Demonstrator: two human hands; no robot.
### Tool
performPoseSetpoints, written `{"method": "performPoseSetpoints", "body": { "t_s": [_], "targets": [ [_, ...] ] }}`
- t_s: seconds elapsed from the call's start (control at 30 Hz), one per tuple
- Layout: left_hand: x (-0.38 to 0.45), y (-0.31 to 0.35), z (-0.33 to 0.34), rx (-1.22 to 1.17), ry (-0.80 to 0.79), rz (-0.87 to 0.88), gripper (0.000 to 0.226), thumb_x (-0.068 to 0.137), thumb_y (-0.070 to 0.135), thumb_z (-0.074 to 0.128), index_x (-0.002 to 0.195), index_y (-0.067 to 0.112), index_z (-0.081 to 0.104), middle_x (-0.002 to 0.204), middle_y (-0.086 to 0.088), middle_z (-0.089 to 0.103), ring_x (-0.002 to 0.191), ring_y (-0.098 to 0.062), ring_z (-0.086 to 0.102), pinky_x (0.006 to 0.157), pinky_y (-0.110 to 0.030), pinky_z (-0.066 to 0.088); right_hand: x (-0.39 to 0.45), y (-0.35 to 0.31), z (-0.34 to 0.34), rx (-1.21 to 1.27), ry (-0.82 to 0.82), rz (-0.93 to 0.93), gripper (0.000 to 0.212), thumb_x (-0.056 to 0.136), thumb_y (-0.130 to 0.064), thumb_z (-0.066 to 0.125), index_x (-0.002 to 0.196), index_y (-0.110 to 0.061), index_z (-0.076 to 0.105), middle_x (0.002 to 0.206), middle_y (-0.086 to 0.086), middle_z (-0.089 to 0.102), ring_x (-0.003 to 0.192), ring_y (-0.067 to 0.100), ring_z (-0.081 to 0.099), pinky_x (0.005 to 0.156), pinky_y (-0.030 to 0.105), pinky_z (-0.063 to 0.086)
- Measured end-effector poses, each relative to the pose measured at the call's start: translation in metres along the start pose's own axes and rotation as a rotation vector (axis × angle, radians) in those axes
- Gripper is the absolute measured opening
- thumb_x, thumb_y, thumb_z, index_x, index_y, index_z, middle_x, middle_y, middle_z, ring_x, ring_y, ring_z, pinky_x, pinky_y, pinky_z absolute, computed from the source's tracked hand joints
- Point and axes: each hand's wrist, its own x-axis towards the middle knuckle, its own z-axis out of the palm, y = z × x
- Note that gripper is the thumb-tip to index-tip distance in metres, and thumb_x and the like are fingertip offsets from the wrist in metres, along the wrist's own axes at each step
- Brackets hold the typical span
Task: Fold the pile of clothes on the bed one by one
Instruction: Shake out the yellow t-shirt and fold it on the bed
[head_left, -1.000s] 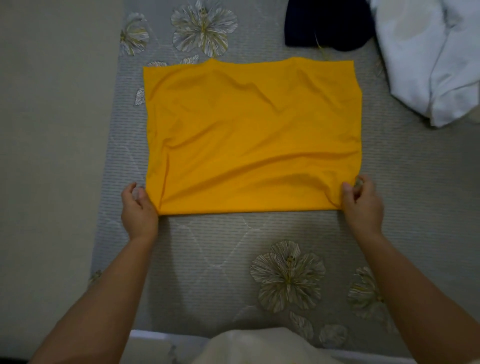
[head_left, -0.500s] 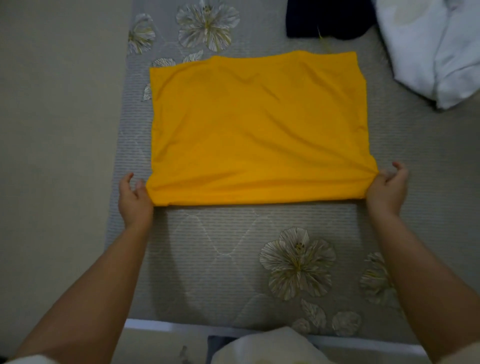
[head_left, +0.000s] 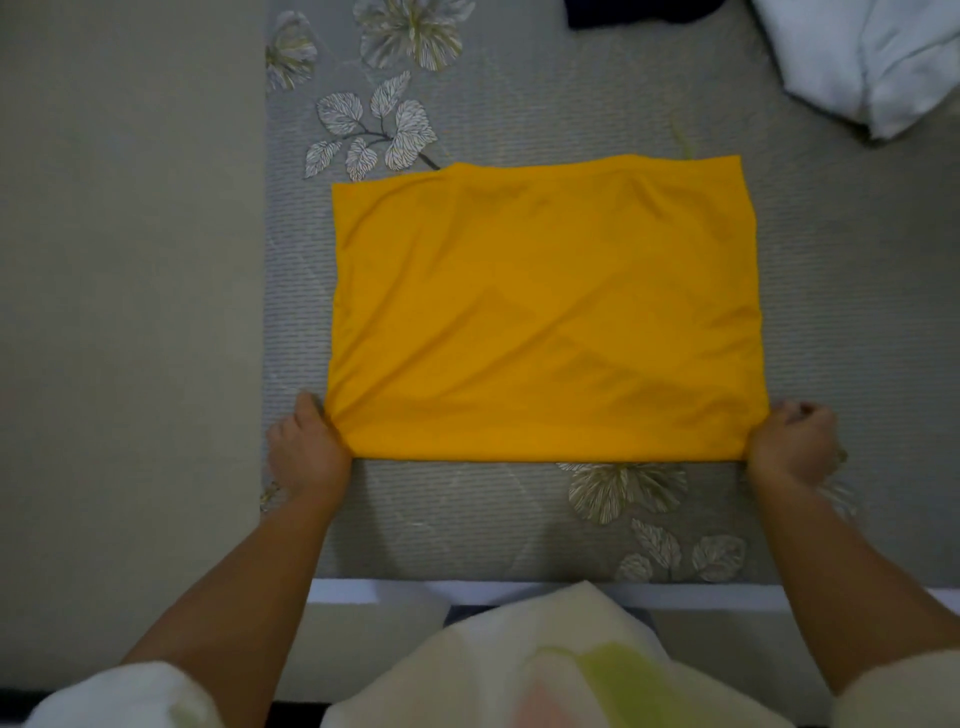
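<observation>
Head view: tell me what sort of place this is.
Most likely a bedroom. The grey floral-patterned mattress serves as the work surface; on it lie a yellow garment gripped at its near corners by the left hand and right hand, and crumpled white clothes.

A bed (head_left: 519, 525) fills the middle and right of the view, covered in a grey quilted, finely striped fabric printed with pale flowers and leaves (head_left: 376, 127). Its near edge shows a white band (head_left: 519, 592). Along the bed's left edge runs a plain beige floor (head_left: 130, 312), smooth and unmarked. The light is dim and even, with soft shadows on the cover near the bed's near edge.
</observation>
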Motion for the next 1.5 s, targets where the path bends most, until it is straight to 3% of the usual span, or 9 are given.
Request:
{"method": "performPoseSetpoints", "body": {
  "t_s": [0.13, 0.3, 0.43, 0.7, 0.87, 1.07, 1.2, 1.3, 1.5],
  "targets": [
    [-0.007, 0.036, 0.002, 0.135, 0.002, 0.242, 0.049, 0.095, 0.012, 0.040, 0.143, 0.011, 0.030, 0.147, -0.025, 0.024, 0.134, -0.045, 0.019, 0.105, -0.053, 0.019, -0.016, 0.009, 0.003, -0.045, 0.002, -0.130, 0.061, 0.086, -0.039, 0.033, 0.116, 0.012, 0.048, 0.120, 0.032, 0.050, 0.113, 0.041, 0.045, 0.097, 0.043, 0.030],
    [-0.010, 0.128, 0.018, 0.253, -0.047, 0.689, 0.045, 0.082, 0.024, 0.052, 0.126, 0.013, 0.057, 0.131, -0.024, 0.050, 0.121, -0.051, 0.042, 0.085, -0.058, 0.043, -0.013, 0.009, 0.004, -0.155, -0.179, -0.212, 0.074, 0.085, -0.053, 0.052, 0.137, -0.002, 0.035, 0.133, 0.026, 0.042, 0.123, 0.040, 0.038, 0.098, 0.049, 0.032],
    [-0.018, 0.215, 0.038, 0.376, -0.100, 0.833, 0.049, 0.099, 0.030, 0.032, 0.146, 0.025, 0.019, 0.155, -0.007, 0.011, 0.143, -0.029, 0.004, 0.109, -0.044, 0.018, -0.007, 0.014, 0.002, -0.179, -0.281, -0.254, 0.075, 0.082, -0.048, 0.060, 0.140, -0.009, 0.032, 0.138, 0.018, 0.041, 0.124, 0.036, 0.039, 0.097, 0.047, 0.034],
    [-0.012, 0.362, 0.053, 0.708, -0.056, 1.148, 0.063, 0.095, 0.008, 0.030, 0.147, 0.033, 0.005, 0.156, 0.000, -0.002, 0.143, -0.025, 0.002, 0.109, -0.044, 0.021, 0.003, 0.024, 0.002, -0.155, -0.333, -0.226, 0.060, 0.086, -0.045, 0.057, 0.136, -0.017, 0.039, 0.134, 0.007, 0.049, 0.122, 0.028, 0.041, 0.095, 0.039, 0.030],
    [-0.004, 0.420, 0.048, 0.825, -0.137, 1.229, 0.069, 0.093, 0.010, 0.045, 0.146, 0.036, 0.009, 0.156, 0.001, 0.002, 0.133, -0.030, 0.030, 0.090, -0.042, 0.042, -0.003, 0.027, 0.007, -0.051, -0.111, -0.214, 0.037, 0.057, -0.037, 0.081, 0.079, -0.010, 0.069, 0.074, 0.010, 0.065, 0.078, 0.033, 0.062, 0.072, 0.049, 0.044],
    [0.001, 0.453, 0.041, 0.941, -0.399, 1.233, 0.068, 0.085, 0.029, 0.063, 0.143, 0.024, 0.027, 0.155, -0.004, 0.009, 0.136, -0.026, 0.029, 0.103, -0.035, 0.032, 0.006, 0.020, 0.007, 0.028, -0.146, -0.153, 0.034, 0.056, -0.046, 0.067, 0.063, -0.013, 0.066, 0.071, 0.006, 0.061, 0.070, 0.031, 0.061, 0.062, 0.042, 0.048],
    [0.009, 0.454, 0.041, 0.934, -0.391, 1.246, 0.057, 0.081, 0.030, 0.067, 0.131, 0.010, 0.049, 0.146, -0.013, 0.026, 0.128, -0.027, 0.036, 0.097, -0.030, 0.032, 0.010, 0.015, 0.008, 0.090, -0.149, -0.184, 0.035, 0.054, -0.045, 0.065, 0.058, -0.011, 0.063, 0.066, 0.006, 0.059, 0.064, 0.030, 0.059, 0.053, 0.037, 0.048],
    [0.018, 0.444, 0.040, 0.903, -0.394, 1.235, 0.052, 0.084, 0.032, 0.063, 0.127, 0.007, 0.051, 0.142, -0.013, 0.032, 0.125, -0.027, 0.038, 0.095, -0.031, 0.033, 0.007, 0.014, 0.011, 0.164, -0.148, -0.205, 0.032, 0.065, -0.040, 0.070, 0.065, -0.009, 0.061, 0.065, 0.006, 0.058, 0.062, 0.029, 0.058, 0.052, 0.033, 0.042],
    [0.029, 0.416, 0.023, 0.725, -0.406, 1.324, 0.053, 0.082, 0.033, 0.064, 0.127, 0.008, 0.050, 0.124, -0.016, 0.051, 0.110, -0.030, 0.049, 0.084, -0.031, 0.037, -0.010, 0.014, 0.008, 0.350, -0.253, -0.226, 0.058, 0.084, -0.042, 0.060, 0.132, -0.012, 0.046, 0.113, 0.009, 0.063, 0.096, 0.027, 0.062, 0.070, 0.026, 0.041]
  ]
}}
